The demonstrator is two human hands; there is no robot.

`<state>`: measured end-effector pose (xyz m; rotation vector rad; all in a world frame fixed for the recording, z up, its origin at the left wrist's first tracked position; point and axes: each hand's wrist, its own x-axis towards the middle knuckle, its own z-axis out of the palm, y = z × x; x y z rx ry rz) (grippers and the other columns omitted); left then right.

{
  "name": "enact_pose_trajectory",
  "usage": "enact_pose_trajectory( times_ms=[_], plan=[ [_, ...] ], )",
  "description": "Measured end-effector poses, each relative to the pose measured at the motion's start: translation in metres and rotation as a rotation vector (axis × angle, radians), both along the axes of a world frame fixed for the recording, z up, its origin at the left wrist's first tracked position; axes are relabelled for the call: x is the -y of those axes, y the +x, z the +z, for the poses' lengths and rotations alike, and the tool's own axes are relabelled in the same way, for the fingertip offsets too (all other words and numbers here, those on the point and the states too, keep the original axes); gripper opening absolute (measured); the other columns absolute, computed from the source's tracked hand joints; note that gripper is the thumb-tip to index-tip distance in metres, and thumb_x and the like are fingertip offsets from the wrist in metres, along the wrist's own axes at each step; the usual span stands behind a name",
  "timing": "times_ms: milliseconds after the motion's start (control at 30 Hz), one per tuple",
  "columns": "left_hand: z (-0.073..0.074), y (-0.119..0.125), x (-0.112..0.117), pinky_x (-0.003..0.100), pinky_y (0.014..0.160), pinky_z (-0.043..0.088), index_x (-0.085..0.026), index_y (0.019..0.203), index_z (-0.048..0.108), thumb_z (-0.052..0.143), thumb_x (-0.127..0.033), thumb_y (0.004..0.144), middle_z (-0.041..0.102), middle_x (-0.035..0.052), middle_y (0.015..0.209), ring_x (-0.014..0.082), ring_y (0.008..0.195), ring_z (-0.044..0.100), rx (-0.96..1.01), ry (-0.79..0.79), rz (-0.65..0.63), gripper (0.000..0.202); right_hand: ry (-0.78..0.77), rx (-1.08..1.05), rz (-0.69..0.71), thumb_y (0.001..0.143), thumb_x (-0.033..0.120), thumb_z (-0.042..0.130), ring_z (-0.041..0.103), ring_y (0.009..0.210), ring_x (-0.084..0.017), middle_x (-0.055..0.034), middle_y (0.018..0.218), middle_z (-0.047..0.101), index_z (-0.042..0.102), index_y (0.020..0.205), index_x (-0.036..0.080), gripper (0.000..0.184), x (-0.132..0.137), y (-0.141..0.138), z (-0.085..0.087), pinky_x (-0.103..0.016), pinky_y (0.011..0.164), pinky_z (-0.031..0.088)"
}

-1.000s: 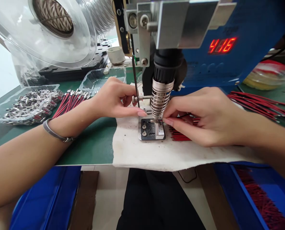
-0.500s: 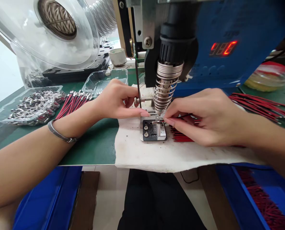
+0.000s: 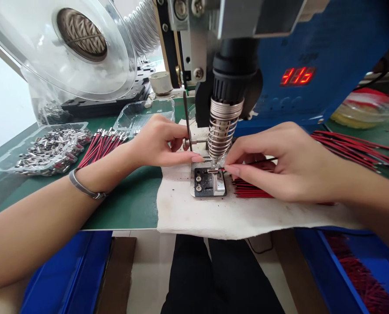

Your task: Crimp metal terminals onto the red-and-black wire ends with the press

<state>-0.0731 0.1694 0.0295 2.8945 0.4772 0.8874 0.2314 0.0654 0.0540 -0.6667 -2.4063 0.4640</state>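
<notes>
My right hand (image 3: 279,161) pinches a thin red wire (image 3: 218,169) and holds its metal-tipped end on the small metal fixture (image 3: 209,182), right under the coil-wrapped nozzle (image 3: 223,131) of the blue machine (image 3: 312,39). Under this hand lies a bundle of red wires (image 3: 249,189). My left hand (image 3: 160,141) rests to the left of the fixture, fingers curled, fingertip against the fixture's edge and thumb by a small horizontal metal pin (image 3: 194,141). I cannot make out anything in it.
A white cloth (image 3: 220,213) covers the green bench (image 3: 132,200). At left lie a heap of metal terminals (image 3: 50,148), finished red wires (image 3: 101,144), a clear tray (image 3: 145,111) and a big clear reel (image 3: 70,39). More red wires (image 3: 354,146) lie at right. Blue bins (image 3: 361,270) sit below. The display (image 3: 297,76) glows red.
The nozzle rose from the fixture and has come partly down again. The display digits changed. My hands have stayed where they were; the view shifted slightly.
</notes>
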Motion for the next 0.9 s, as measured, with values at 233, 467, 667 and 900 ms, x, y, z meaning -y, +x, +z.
enact_pose_trajectory(
  times_ms=[233,467,667,900],
  plan=[
    [0.000,-0.003,-0.003,0.041,0.058,0.032,-0.028,0.076,0.059,0.066,-0.085,0.111,0.059,0.0003,0.056,0.0181,0.050,0.054,-0.033,-0.018,-0.003,0.068,-0.243,-0.061,-0.074,0.109,0.021,0.074,0.064,0.059,-0.014,0.0002,0.075,0.082,0.085,0.091,0.022,0.021,0.003,-0.005,0.005,-0.029,0.052,0.042],
    [-0.005,-0.004,-0.010,0.040,0.056,0.032,-0.027,0.074,0.062,0.064,-0.088,0.113,0.061,0.0003,0.056,0.0170,0.049,0.051,0.010,0.023,-0.041,0.072,-0.398,-0.109,-0.121,0.106,0.027,0.074,0.063,0.056,-0.015,-0.0005,0.071,0.077,0.084,0.088,0.023,0.021,0.006,-0.008,0.008,-0.031,0.050,0.037],
    [-0.006,0.000,-0.011,0.039,0.054,0.026,-0.026,0.071,0.063,0.070,-0.084,0.113,0.056,-0.0030,0.052,0.0141,0.046,0.047,0.078,0.097,-0.083,0.071,-0.341,-0.109,-0.101,0.106,0.027,0.075,0.061,0.056,-0.013,0.0012,0.070,0.079,0.084,0.088,0.023,0.020,0.005,-0.010,0.006,-0.030,0.050,0.037],
    [-0.003,0.002,-0.012,0.039,0.053,0.026,-0.026,0.070,0.062,0.072,-0.086,0.112,0.053,-0.0046,0.052,0.0130,0.045,0.044,0.097,0.141,-0.107,0.074,-0.404,-0.136,-0.131,0.106,0.028,0.074,0.067,0.058,-0.016,-0.0010,0.072,0.080,0.086,0.091,0.023,0.020,0.005,-0.009,0.006,-0.030,0.051,0.042]
  ],
)
